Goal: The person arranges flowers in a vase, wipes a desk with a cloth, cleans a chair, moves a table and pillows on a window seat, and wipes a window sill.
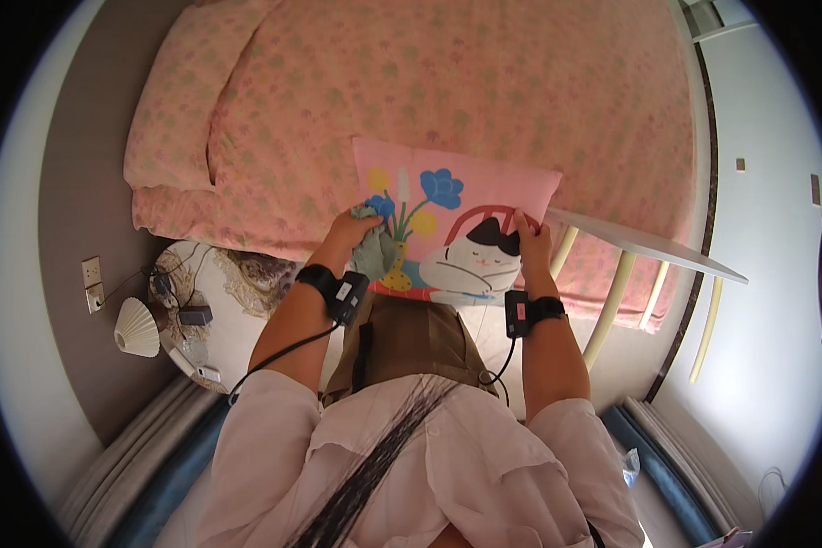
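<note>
frame centre: grey-green cloth (374, 258) is gripped by left hand (349, 228), pink printed panel (458, 215) by right hand (535, 245). wiping seemingly underway; steady bracing probably needed next.

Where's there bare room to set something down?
The widest free patch is bedspread beyond the cat print, right of the pillow. A smaller one lies between pillow and print. It's crowded beside the right hand, with a white board and cream legs, and on the side table at left, with a black box and white device.
</note>
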{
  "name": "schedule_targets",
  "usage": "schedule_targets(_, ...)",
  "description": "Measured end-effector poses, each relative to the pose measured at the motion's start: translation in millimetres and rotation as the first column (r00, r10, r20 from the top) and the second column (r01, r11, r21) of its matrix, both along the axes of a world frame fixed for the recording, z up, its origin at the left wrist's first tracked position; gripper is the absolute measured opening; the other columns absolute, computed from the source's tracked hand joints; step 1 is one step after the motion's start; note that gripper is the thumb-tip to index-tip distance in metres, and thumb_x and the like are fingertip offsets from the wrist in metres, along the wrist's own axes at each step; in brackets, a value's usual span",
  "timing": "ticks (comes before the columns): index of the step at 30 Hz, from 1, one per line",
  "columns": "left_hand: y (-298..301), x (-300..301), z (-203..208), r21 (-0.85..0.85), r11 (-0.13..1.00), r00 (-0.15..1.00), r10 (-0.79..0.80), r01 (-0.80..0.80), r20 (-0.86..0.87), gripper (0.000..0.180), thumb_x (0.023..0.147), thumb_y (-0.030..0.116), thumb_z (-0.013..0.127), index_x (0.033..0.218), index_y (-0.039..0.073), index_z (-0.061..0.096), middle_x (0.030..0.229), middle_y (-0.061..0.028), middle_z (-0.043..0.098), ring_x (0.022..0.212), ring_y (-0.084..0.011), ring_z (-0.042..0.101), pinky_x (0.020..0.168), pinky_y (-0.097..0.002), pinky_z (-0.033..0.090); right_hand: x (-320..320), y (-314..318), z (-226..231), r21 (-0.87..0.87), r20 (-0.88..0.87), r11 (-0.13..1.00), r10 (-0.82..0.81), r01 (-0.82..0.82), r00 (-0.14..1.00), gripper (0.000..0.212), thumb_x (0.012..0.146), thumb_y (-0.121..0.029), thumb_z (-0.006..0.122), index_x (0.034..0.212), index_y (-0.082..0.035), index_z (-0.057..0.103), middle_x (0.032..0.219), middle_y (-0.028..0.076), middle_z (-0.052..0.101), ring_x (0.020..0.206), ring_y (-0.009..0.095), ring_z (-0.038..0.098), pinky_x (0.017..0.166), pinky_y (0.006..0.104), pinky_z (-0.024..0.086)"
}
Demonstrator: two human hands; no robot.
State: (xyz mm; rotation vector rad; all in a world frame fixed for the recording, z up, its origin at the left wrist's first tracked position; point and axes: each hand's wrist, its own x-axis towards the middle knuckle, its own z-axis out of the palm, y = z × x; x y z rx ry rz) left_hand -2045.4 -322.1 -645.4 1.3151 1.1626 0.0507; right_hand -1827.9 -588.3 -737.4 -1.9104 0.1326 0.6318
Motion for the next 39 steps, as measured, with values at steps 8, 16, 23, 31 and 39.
schedule_targets(8, -14, 13, -24, -0.103, 0.992, 0.994, 0.08, -0.073, 0.07, 0.03, 0.086, 0.013, 0.065, 0.113, 0.003, 0.059, 0.098, -0.002, 0.063, 0.091, -0.0131, 0.06, 0.079, -0.0264, 0.05, -13, 6, -72, 0.025, 0.172, 0.954, 0.292, -0.3, 0.941, 0.079, 0.078, -0.039, 0.07, 0.135, 0.005, 0.038, 0.131, 0.025, 0.048, 0.121, 0.035, 0.048, 0.1, 0.0393, 0.039)
schedule_targets(16, -40, -17, 6, -0.212, 0.977, 0.999, -0.03, 0.033, 0.02, 0.035, 0.082, 0.014, 0.069, 0.113, 0.0, 0.061, 0.102, -0.0049, 0.064, 0.092, -0.0152, 0.06, 0.081, -0.0292, 0.049, -16, 8, -60, -0.176, 0.228, 0.906, 0.417, -0.384, 0.88, 0.079, 0.077, -0.037, 0.071, 0.137, 0.002, 0.037, 0.134, 0.026, 0.044, 0.124, 0.037, 0.045, 0.102, 0.041, 0.037)
schedule_targets(23, -116, -138, 62, -0.012, 0.979, 0.968, 0.205, -0.205, 0.143, 0.039, 0.081, 0.015, 0.071, 0.116, 0.002, 0.061, 0.103, -0.0063, 0.066, 0.091, -0.016, 0.061, 0.081, -0.0306, 0.05, -77, 38, 19, 0.224, 0.39, 0.759, 0.505, -0.612, 0.77, 0.032, 0.085, -0.011, 0.059, 0.114, 0.002, 0.057, 0.1, 0.014, 0.064, 0.092, 0.022, 0.061, 0.085, 0.0326, 0.049)
schedule_targets(31, -237, -282, 76, 0.042, 0.786, 0.783, 0.607, -0.617, 0.137, 0.036, 0.078, 0.022, 0.075, 0.105, 0.002, 0.065, 0.098, -0.0073, 0.067, 0.088, -0.0156, 0.061, 0.079, -0.0301, 0.05, -166, 91, 66, 0.313, 0.388, 0.407, 0.77, -0.858, 0.506, 0.02, 0.084, -0.002, 0.054, 0.101, 0.0, 0.064, 0.083, 0.007, 0.065, 0.077, 0.012, 0.061, 0.071, 0.0239, 0.05)
schedule_targets(39, -360, -419, 71, 0.008, 0.523, 0.488, 0.789, -0.852, 0.374, 0.032, 0.079, 0.018, 0.074, 0.103, 0.0, 0.064, 0.093, -0.0063, 0.067, 0.081, -0.0138, 0.061, 0.075, -0.0302, 0.05, -366, 88, 107, 0.188, 0.556, -0.041, 0.828, -0.981, 0.072, 0.018, 0.083, -0.003, 0.055, 0.099, -0.001, 0.064, 0.081, 0.003, 0.066, 0.067, 0.01, 0.059, 0.066, 0.023, 0.048)
